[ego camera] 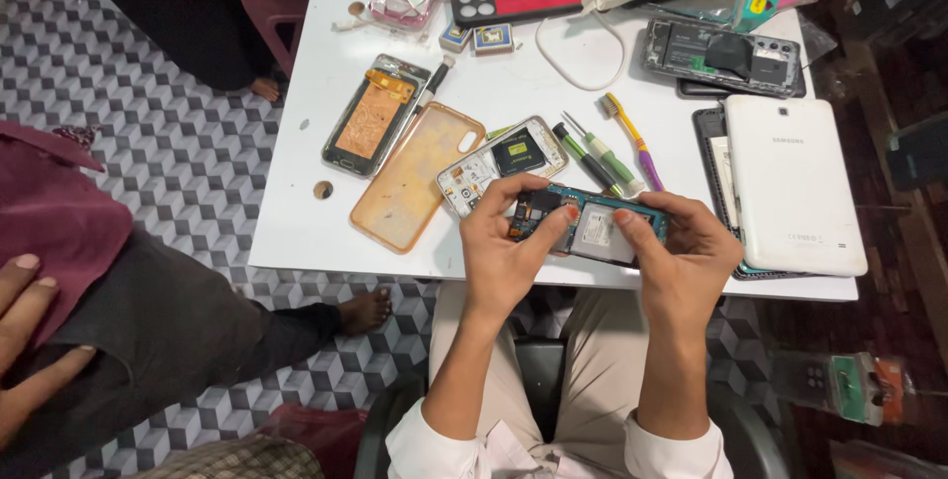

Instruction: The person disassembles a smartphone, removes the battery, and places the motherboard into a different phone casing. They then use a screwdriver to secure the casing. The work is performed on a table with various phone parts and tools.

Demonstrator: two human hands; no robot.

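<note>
A small phone repair workshop. Beyond the fingers, the white table (296, 222) is strewn with opened phones (499, 163), a bare tablet chassis (726, 54), a white tablet back cover (795, 183), loose cases (415, 178), screwdrivers (592, 155) and a cleaning toothbrush (632, 138).

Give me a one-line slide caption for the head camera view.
Both hands, left hand and right hand, hold an opened phone board over a white table of phone parts.

sleeves: white, rolled to the elbows | trousers: beige | hands: bare, no rings or watch
</note>
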